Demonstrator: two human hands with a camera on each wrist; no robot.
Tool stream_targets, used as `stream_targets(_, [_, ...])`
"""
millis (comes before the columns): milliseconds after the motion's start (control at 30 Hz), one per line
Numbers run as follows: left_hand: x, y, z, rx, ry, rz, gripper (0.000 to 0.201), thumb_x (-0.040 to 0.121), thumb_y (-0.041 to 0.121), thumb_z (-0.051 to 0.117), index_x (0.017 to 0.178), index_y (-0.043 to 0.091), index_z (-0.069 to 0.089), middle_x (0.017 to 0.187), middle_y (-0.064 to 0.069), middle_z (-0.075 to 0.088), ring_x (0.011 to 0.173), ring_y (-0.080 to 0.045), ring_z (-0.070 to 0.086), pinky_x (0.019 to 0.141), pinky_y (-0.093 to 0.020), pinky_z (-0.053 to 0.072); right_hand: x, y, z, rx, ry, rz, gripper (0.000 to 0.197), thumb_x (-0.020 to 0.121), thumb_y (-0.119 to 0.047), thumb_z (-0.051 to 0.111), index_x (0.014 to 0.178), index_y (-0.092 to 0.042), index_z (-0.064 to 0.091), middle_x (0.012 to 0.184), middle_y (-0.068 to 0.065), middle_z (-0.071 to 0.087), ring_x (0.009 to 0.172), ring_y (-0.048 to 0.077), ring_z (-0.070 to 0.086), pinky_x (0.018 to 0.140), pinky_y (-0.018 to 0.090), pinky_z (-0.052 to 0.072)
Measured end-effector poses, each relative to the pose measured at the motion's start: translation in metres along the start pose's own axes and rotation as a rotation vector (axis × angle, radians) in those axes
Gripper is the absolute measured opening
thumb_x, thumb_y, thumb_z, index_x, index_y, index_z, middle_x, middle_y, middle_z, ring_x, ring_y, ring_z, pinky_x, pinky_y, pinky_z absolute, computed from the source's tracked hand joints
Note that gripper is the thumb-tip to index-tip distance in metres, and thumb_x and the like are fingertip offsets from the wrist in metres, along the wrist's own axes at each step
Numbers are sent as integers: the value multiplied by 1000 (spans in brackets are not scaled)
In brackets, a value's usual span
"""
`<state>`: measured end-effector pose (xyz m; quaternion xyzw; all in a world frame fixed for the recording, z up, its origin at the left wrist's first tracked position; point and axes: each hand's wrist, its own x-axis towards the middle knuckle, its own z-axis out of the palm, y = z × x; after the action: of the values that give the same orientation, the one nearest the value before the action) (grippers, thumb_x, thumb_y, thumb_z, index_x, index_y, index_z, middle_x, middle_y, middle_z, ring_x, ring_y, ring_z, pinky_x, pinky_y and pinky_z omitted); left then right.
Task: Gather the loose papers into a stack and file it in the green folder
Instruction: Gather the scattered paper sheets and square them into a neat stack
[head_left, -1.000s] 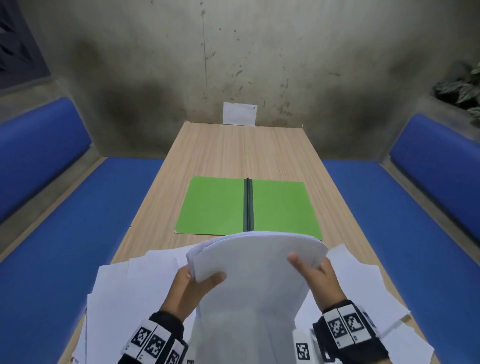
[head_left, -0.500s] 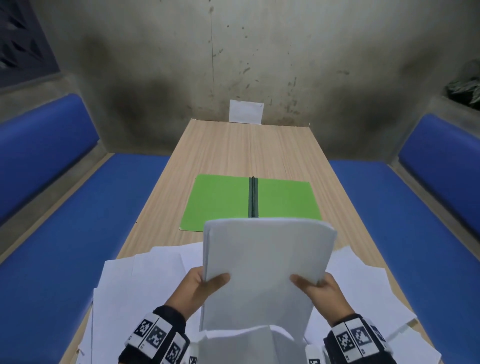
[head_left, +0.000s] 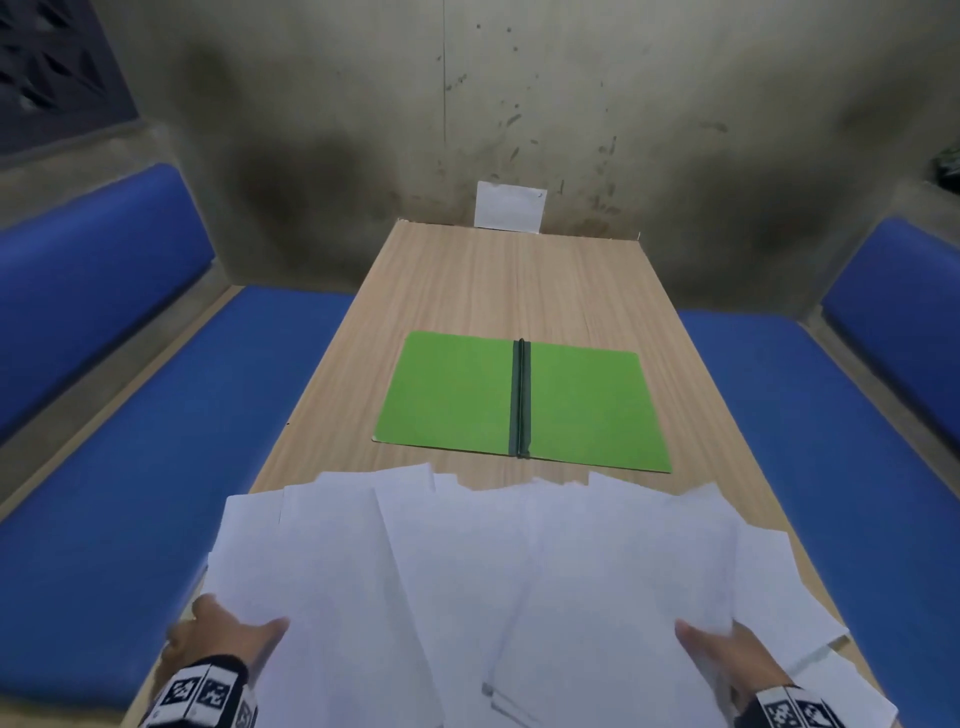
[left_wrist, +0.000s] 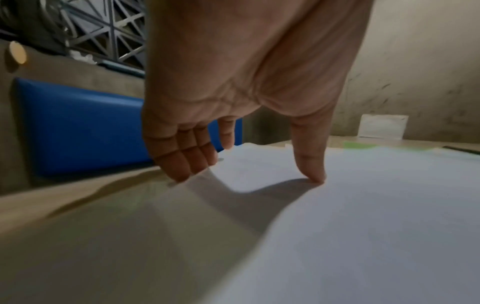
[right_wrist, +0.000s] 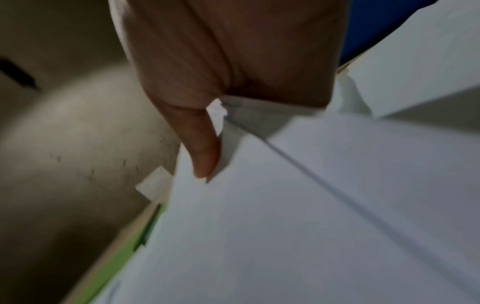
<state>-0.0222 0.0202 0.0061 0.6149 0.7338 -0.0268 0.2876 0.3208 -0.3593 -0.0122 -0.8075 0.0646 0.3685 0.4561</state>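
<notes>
Several loose white papers (head_left: 467, 571) lie fanned out across the near end of the wooden table (head_left: 493, 280). Beyond them the green folder (head_left: 452, 400) lies open and flat, its dark spine in the middle. My left hand (head_left: 228, 634) is at the left edge of the spread. In the left wrist view its fingers (left_wrist: 182, 164) are straight at a sheet's edge and its thumb tip (left_wrist: 314, 176) touches the paper. My right hand (head_left: 711, 644) pinches the sheets at the right edge. Its thumb (right_wrist: 205, 160) is on top and the fingers are hidden under the paper.
Blue padded benches run along the left (head_left: 156, 441) and right (head_left: 810, 415) of the table. A small white card (head_left: 510, 206) leans on the stained concrete wall at the far end. Bare tabletop shows beyond the folder.
The stack that both hands held up in front of the folder is now down and spread flat over the near table. Both hands have moved apart to its outer edges.
</notes>
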Motion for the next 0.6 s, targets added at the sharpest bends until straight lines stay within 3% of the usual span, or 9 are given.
stream_targets(100, [-3, -3, 6, -72, 10, -46, 109, 49, 28, 85, 138, 8, 26, 136, -27, 39, 125, -43, 40, 104, -55, 35, -4, 3, 9, -166, 59, 28, 50, 80, -8, 69, 123, 10, 54, 128, 29, 56, 117, 40, 54, 103, 47, 40])
stream_targets(167, [-2, -2, 6, -137, 58, -3, 100, 54, 15, 83, 137, 6, 27, 129, -28, 49, 117, -44, 49, 100, -53, 41, -6, 4, 13, -204, 64, 38, 49, 81, -8, 68, 124, 10, 53, 129, 30, 54, 118, 40, 53, 103, 46, 40])
stream_targets(267, [-5, 6, -3, -181, 60, 162, 42, 78, 8, 64, 117, -1, 50, 113, -27, 62, 99, -41, 57, 90, -44, 45, -4, 4, 13, -187, 70, 55, 51, 81, -9, 68, 126, 9, 51, 130, 29, 54, 118, 40, 52, 104, 46, 39])
stream_targets(333, [-7, 14, -13, -197, 16, 268, 28, 88, 15, 53, 112, -1, 57, 113, -24, 61, 99, -38, 54, 86, -41, 43, -4, 4, 12, -186, 78, 56, 52, 81, -10, 68, 126, 8, 51, 130, 28, 54, 118, 40, 53, 104, 46, 39])
stream_targets(433, [-16, 26, -32, -359, -165, 393, 34, 93, 22, 48, 125, 11, 52, 124, -12, 58, 116, -33, 53, 97, -41, 40, -1, 7, 12, -180, 74, 63, 54, 80, -11, 69, 126, 8, 51, 130, 27, 54, 118, 39, 53, 104, 46, 40])
stream_targets(500, [-25, 36, -43, -515, -324, 490, 28, 94, 23, 50, 121, 17, 54, 119, -6, 63, 113, -29, 57, 102, -45, 41, 0, 9, 11, -158, 85, 58, 52, 79, -8, 70, 125, 10, 52, 129, 29, 54, 118, 39, 53, 103, 44, 40])
stream_targets(600, [-38, 55, -41, -732, -513, 456, 20, 93, 20, 52, 111, 17, 60, 107, -5, 69, 100, -28, 64, 95, -46, 47, 2, 11, 10, -143, 91, 51, 51, 79, -5, 70, 124, 11, 53, 129, 30, 54, 118, 39, 53, 104, 44, 40])
